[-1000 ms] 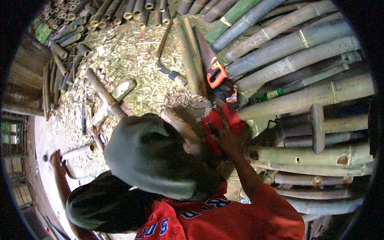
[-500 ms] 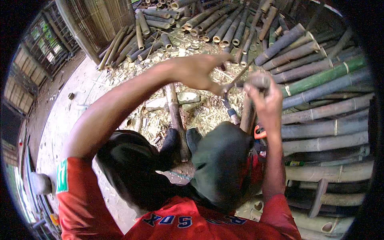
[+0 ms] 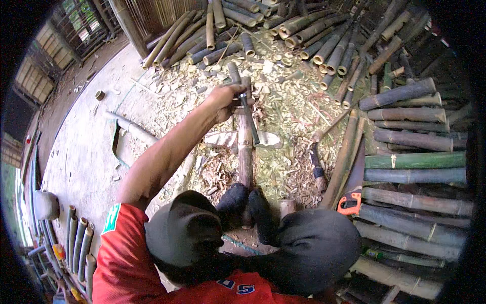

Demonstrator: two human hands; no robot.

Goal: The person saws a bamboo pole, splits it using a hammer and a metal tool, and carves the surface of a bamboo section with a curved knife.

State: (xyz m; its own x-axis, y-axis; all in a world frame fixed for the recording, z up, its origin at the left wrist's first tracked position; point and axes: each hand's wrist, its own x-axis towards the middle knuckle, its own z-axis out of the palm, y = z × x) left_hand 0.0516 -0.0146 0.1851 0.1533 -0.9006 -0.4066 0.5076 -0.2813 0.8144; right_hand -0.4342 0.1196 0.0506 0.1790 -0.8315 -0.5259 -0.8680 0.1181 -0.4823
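Note:
My left hand (image 3: 229, 101) is closed around a slim dark rod (image 3: 250, 121). A thicker grey piece (image 3: 234, 73) sticks out beyond the fingers at the far side; I cannot tell if it is one with the rod. The rod slants over a bamboo pole (image 3: 245, 172) that runs away from between my feet. Under the pole lies a pale split crosspiece (image 3: 268, 140). My right hand is out of sight.
Shavings and chips (image 3: 288, 101) cover the floor. A saw with an orange handle (image 3: 349, 203) lies by my right knee, beside stacked bamboo poles (image 3: 415, 161). A dark-handled tool (image 3: 318, 167) rests among the shavings. More cut bamboo (image 3: 217, 53) lies at the back.
My left hand, spread and reaching right before, now grips the rod farther left. My right hand, which held a short round piece, has left the picture. The view has shifted.

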